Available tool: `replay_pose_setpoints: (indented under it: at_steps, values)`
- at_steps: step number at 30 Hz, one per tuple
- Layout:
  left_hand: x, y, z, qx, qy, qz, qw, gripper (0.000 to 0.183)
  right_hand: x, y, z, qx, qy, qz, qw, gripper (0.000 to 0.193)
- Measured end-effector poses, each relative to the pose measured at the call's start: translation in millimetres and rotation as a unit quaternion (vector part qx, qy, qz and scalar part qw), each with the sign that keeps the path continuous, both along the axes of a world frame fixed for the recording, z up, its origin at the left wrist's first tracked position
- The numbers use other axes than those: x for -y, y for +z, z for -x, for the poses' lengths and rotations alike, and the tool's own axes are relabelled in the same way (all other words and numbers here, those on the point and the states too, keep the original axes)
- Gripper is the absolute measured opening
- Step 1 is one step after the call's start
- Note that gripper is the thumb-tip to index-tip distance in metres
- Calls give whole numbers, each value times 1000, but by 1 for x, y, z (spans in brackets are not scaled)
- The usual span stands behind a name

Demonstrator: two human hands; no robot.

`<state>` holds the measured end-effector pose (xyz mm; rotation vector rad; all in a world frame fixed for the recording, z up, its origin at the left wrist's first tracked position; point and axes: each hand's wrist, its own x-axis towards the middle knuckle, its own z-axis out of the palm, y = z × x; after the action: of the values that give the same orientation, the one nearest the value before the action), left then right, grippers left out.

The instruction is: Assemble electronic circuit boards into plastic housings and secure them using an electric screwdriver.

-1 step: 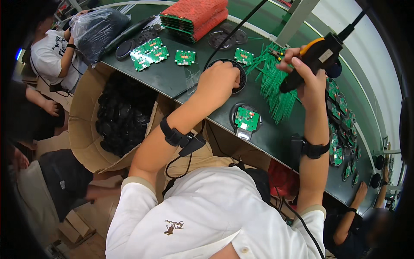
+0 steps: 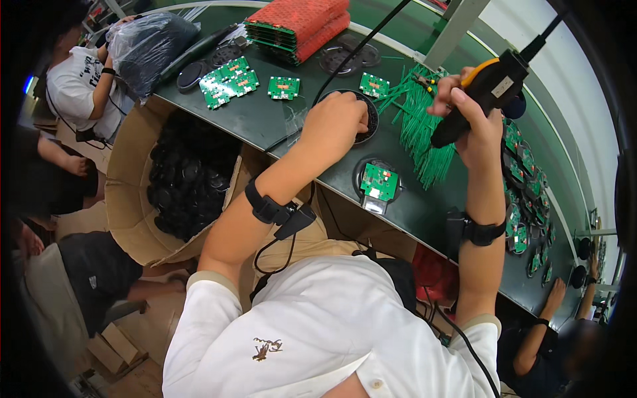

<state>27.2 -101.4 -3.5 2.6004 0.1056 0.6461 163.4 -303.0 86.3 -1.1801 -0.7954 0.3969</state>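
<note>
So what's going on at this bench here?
A person's right hand holds up a black corded tool with an orange lever. Their left hand has its fingers at a round black dish; whether they grip anything is hidden. In front of them, a green circuit board sits on a round black part on the bench, apart from both hands. Loose green strips lie piled to the right of the dish.

The left hand [image 2: 335, 121] reaches over a round dish [image 2: 374, 125] on the green bench [image 2: 424, 213]; the right hand [image 2: 476, 119] grips a corded black tool [image 2: 497, 81].
</note>
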Motion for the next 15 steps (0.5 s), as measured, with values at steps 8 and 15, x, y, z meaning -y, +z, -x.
replay_pose_setpoints:
  at_steps: [8,15]
  values:
    - [1,14,19,49,-16,256,965,12,-5,13,30,39,104,-96,989,64]
    - [31,1,55,-38,-47,432,900,12,-9,14,45,-29,127,-74,989,97]
